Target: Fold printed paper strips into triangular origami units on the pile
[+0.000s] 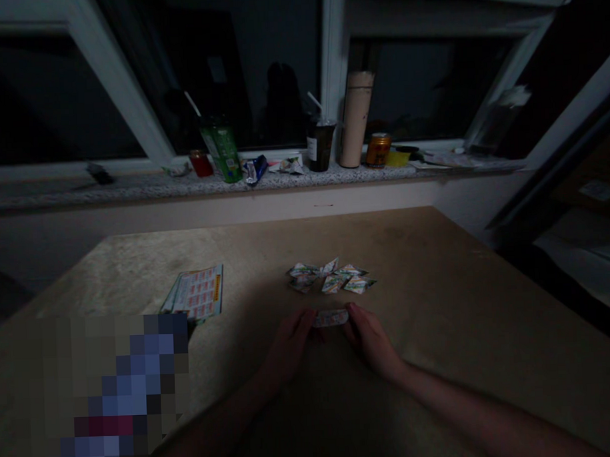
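Note:
Between my two hands is a narrow strip of folded printed paper [331, 318], held low over the table near its middle. My left hand [293, 332] pinches the strip's left end. Its right end is between the thumb and fingers of my right hand [369, 336]. Just beyond the strip lie several small folded paper pieces [331, 277] with pointed corners, in a loose cluster. To the left, a small stack of printed sheets [194, 295] rests on the table. The fine print on the papers is too dim to read.
The wooden table [416, 251] reaches a wall below a granite windowsill [283, 182]. On the sill stand a green bottle [225, 151], a dark cup with a straw [320, 148], a pink flask [356, 120] and an orange can [379, 150]. A pixelated patch covers the lower left.

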`<state>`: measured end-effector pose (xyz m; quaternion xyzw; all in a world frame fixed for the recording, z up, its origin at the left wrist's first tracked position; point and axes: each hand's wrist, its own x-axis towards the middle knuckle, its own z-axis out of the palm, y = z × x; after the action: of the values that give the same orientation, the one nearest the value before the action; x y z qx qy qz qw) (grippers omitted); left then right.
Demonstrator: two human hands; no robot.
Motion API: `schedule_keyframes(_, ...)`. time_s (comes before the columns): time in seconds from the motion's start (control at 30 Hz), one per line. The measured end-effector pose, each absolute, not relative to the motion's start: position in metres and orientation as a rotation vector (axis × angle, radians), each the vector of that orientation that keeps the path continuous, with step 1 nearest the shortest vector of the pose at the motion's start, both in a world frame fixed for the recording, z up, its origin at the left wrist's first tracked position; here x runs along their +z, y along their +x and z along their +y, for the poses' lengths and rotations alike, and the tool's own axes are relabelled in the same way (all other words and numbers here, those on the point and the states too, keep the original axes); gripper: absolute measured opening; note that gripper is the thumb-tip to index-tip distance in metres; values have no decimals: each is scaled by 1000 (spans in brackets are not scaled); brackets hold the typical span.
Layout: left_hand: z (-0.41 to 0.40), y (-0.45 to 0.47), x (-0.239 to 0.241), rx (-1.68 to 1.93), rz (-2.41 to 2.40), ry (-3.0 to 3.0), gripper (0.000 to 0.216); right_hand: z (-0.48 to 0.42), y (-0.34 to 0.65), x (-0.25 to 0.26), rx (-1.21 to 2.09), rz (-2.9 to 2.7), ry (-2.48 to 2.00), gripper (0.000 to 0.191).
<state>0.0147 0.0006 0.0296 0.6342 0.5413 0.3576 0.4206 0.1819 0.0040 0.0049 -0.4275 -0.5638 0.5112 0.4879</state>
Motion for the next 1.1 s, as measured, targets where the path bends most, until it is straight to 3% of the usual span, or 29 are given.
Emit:
schedule_keyframes(0.13, 1, 15, 29, 934, 1315, 1555, 35, 1, 181, 10, 1222, -1431, -1035, 54)
schedule_keyframes(0.23, 0, 17, 28, 946, 1299, 1545, 32, 1, 181, 10, 1276, -1426, -1003, 47)
schedule_keyframes(0.67, -2, 14, 16, 991, 1143, 1559, 43, 2, 181, 16, 1454, -1399, -902, 40)
schedule_keyframes(1.1, 5, 13, 23, 987, 1185, 1443, 39, 8, 180, 9, 1587, -1165, -839, 40)
